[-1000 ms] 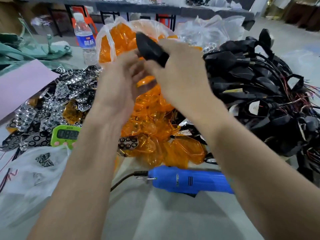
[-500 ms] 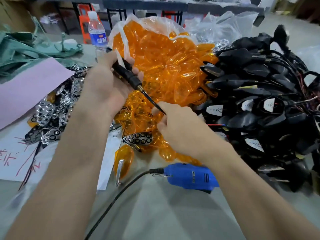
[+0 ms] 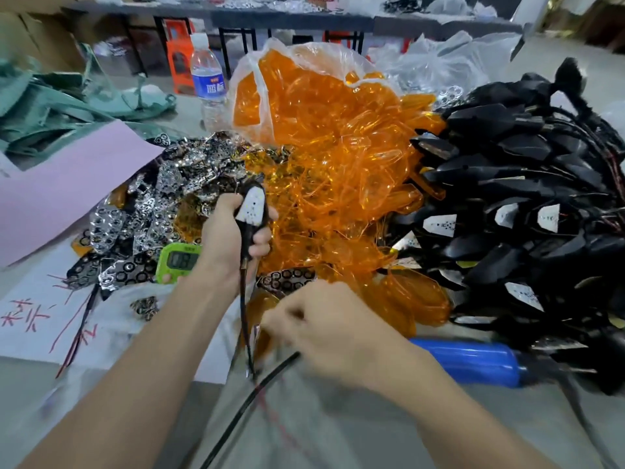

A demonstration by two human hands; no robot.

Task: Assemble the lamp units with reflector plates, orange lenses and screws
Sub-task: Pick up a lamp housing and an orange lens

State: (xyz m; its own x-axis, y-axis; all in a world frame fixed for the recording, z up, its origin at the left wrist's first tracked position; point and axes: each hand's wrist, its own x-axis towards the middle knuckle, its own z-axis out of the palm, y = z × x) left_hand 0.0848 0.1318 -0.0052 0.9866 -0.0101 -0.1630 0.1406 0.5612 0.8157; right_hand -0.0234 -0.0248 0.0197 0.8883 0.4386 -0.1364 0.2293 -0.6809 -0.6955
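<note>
The left hand (image 3: 233, 242) is wrapped around a black lamp unit (image 3: 252, 208), fingers and thumb curled round its body and stem. It is held upright over the near edge of the parts piles, its white LED board facing the camera. From the bottom of that fist the unit's thin lead wire (image 3: 242, 309) hangs straight down toward the grey table (image 3: 321, 434). The right hand (image 3: 328, 330) is lower and nearer the camera, just beside the hanging wire. It is smeared by motion blur, so I cannot tell whether its fingers pinch the wire or hold nothing. A black cable (image 3: 243, 407) runs from beneath this hand toward the bottom edge of the view. Behind both hands sits the big mound of orange lenses (image 3: 338, 157), spilling out of a clear plastic bag (image 3: 304, 55), with a few loose ones lying at the pile's near side. To its left is the heap of shiny reflector plates (image 3: 169, 194), and to its right the stack of black lamp housings (image 3: 527, 198) with their tangled wires, several showing white boards. A blue electric screwdriver (image 3: 470, 362) lies on the table to the right of the right hand, against the foot of the black stack. A green timer (image 3: 177, 260) peeks out beside the left wrist. Farther left lie a pink sheet (image 3: 57, 191), a white paper with red writing (image 3: 30, 333) and green cloth (image 3: 50, 103). A water bottle (image 3: 208, 79) stands upright behind the reflector plates.
</note>
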